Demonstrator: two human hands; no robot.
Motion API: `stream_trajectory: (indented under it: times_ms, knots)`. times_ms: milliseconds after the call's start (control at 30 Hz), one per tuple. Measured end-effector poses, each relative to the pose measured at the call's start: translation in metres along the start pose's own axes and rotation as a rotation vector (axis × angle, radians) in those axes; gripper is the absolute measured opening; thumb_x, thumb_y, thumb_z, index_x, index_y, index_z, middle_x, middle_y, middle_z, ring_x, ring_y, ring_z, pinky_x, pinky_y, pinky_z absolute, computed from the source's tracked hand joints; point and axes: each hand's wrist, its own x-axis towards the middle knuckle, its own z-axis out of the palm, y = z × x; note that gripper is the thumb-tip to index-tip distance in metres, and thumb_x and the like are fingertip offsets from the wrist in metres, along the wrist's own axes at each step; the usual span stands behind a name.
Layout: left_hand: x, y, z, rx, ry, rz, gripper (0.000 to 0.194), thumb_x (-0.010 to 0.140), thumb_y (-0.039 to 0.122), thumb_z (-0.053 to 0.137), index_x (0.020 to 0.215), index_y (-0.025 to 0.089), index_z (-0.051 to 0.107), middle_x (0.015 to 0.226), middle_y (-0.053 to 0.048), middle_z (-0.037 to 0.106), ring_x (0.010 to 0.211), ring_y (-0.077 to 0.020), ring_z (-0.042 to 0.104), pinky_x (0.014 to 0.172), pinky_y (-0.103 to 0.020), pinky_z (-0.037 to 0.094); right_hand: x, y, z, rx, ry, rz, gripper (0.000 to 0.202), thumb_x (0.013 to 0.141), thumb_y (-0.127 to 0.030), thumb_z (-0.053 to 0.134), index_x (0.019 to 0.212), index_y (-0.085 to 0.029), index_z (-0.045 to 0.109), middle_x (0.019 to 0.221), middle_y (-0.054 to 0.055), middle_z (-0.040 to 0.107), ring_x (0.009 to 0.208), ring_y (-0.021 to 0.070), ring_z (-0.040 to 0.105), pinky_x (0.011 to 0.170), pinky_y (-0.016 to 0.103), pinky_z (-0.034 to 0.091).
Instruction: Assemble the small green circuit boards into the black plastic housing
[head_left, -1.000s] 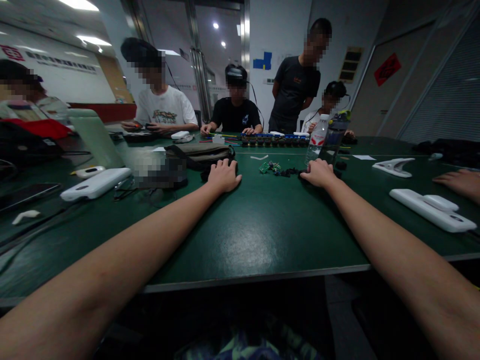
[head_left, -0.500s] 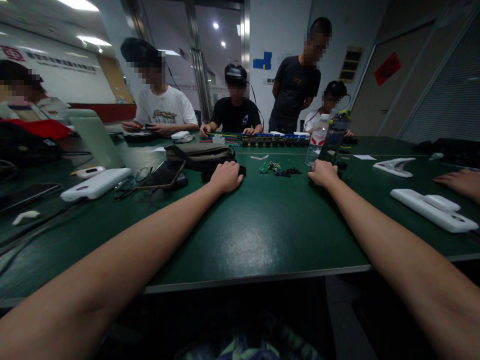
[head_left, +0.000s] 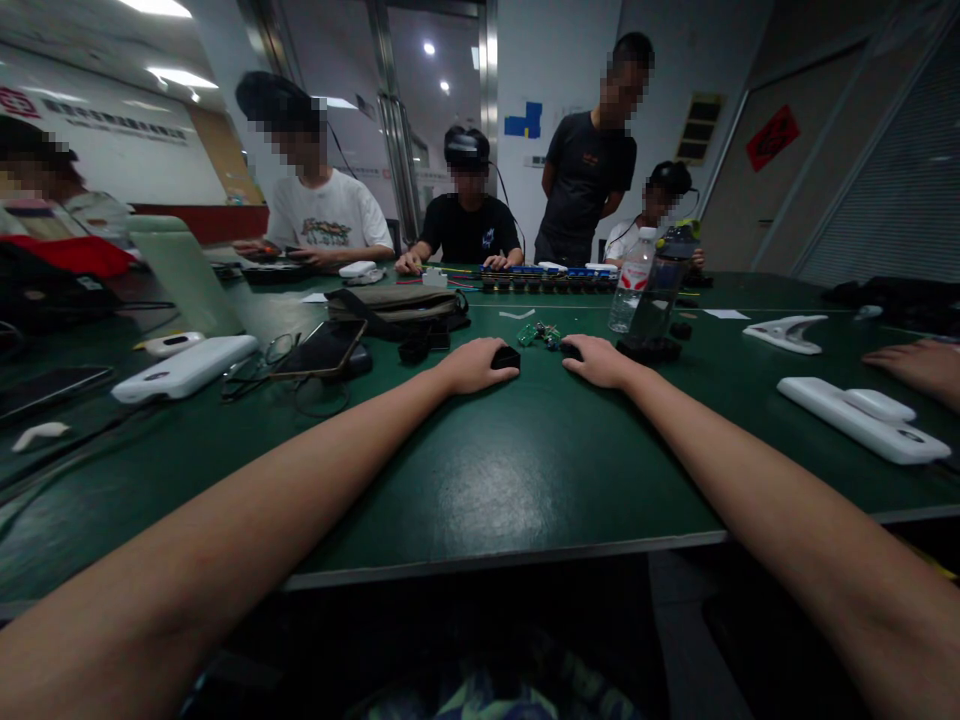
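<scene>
Green table [head_left: 487, 490]; remotely, I note left hand [head_left: 476, 366], fingers clamped on black block [head_left: 508, 360]; right hand [head_left: 600, 361], fingers clamped on dark piece [head_left: 571, 351]; green circuit parts [head_left: 537, 336] just beyond.

A green table [head_left: 487, 510], glass door [head_left: 437, 120] and wall lettering [head_left: 112, 118] suggest an office.

Both arms reach forward over the near edge of the table [head_left: 495, 470], bare to past the elbow, converging toward the middle. Left forearm [head_left: 337, 470] slants in from the left, right forearm [head_left: 720, 460] mirrors it. Elbows slightly bent, wrists near straight. Left hand [head_left: 474, 366] and right hand [head_left: 600, 360] well in from the near edge, level with each other, small gap between. Backs up, fingers curled in a grip, thumbs on the near-edge side, pointing inward. Hands not touching.
</scene>
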Motion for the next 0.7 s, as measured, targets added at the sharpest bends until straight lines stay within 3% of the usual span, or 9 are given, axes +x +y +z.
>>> stream_trajectory:
  times_ms: [133, 267, 400, 500, 600, 700]
  knots:
    - [0.0, 0.002, -0.002, 0.051, -0.026, -0.004, 0.056, 0.088, 0.06, 0.051, 0.118, 0.015, 0.061, 0.119, -0.017, 0.069, 0.108, -0.0303, 0.065, 0.094, -0.039, 0.05, 0.001, -0.003, -0.001, 0.0, -0.021, -0.022, 0.044, 0.093, -0.026, 0.058, 0.134, -0.01, 0.062, 0.143, 0.02, 0.058, 0.134, 0.0318, 0.054, 0.113, 0.045, 0.041]
    - [0.0, 0.003, -0.001, 0.07, -0.019, 0.016, 0.053, 0.088, 0.06, 0.05, 0.117, 0.017, 0.062, 0.119, -0.015, 0.069, 0.107, -0.029, 0.065, 0.093, -0.038, 0.05, -0.002, -0.004, -0.009, 0.042, 0.006, -0.094, 0.031, 0.087, -0.017, 0.063, 0.116, -0.016, 0.074, 0.127, 0.013, 0.07, 0.122, 0.0273, 0.063, 0.11, 0.04, 0.044]
    - [0.0, 0.003, -0.001, 0.057, -0.006, 0.056, 0.051, 0.088, 0.057, 0.051, 0.119, 0.017, 0.06, 0.119, -0.014, 0.069, 0.108, -0.0283, 0.065, 0.094, -0.038, 0.049, -0.005, -0.009, -0.012, 0.176, 0.011, -0.145, 0.026, 0.078, -0.013, 0.069, 0.1, -0.021, 0.079, 0.104, 0.005, 0.077, 0.101, 0.0211, 0.071, 0.098, 0.035, 0.052]
    - [-0.001, 0.004, -0.002, 0.059, -0.006, 0.07, 0.05, 0.088, 0.055, 0.051, 0.119, 0.017, 0.058, 0.118, -0.015, 0.068, 0.107, -0.0287, 0.065, 0.094, -0.038, 0.049, -0.005, -0.014, -0.01, 0.345, 0.026, -0.17, 0.025, 0.072, -0.011, 0.072, 0.095, -0.019, 0.079, 0.088, 0.003, 0.077, 0.085, 0.0175, 0.07, 0.086, 0.031, 0.055]
    - [-0.001, 0.005, -0.002, 0.061, -0.018, 0.069, 0.049, 0.088, 0.053, 0.051, 0.119, 0.016, 0.057, 0.117, -0.015, 0.068, 0.106, -0.0292, 0.065, 0.093, -0.039, 0.049, -0.004, -0.015, -0.006, 0.488, 0.081, -0.148, 0.021, 0.074, -0.011, 0.068, 0.093, -0.015, 0.078, 0.084, 0.004, 0.076, 0.08, 0.0165, 0.069, 0.082, 0.03, 0.055]
    - [-0.001, 0.005, -0.002, 0.056, -0.026, 0.066, 0.049, 0.088, 0.053, 0.051, 0.12, 0.016, 0.057, 0.118, -0.016, 0.068, 0.107, -0.0294, 0.065, 0.094, -0.04, 0.049, -0.003, -0.013, -0.005, 0.465, 0.183, -0.11, 0.022, 0.079, -0.011, 0.062, 0.096, -0.014, 0.076, 0.091, 0.006, 0.076, 0.086, 0.0179, 0.069, 0.086, 0.032, 0.054]
